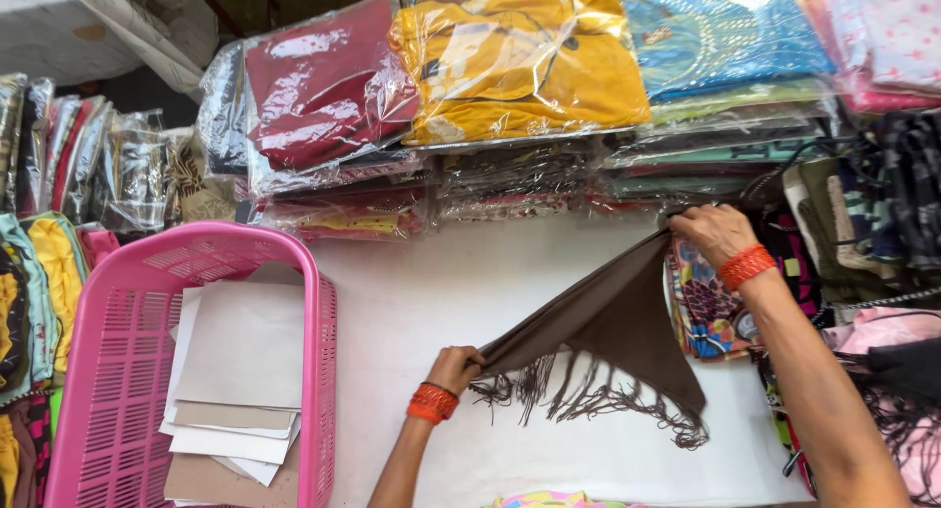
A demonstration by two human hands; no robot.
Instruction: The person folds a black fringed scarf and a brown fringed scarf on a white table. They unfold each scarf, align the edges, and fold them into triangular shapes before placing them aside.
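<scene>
The brown fringed scarf (613,322) is stretching between my hands: my left hand (454,368) is pinching one corner, my right hand (714,232) gripping the other above the white counter (441,292).

Clear plastic packages of folded garments stood stacked along the far edge of the tabletop (490,302): a maroon package (323,82) at left, a yellow package (520,57) beside it, and a blue package (720,33) further right. Thinner flat packages (510,180) lay beneath them. More glossy upright packages (132,170) stood at far left.
</scene>
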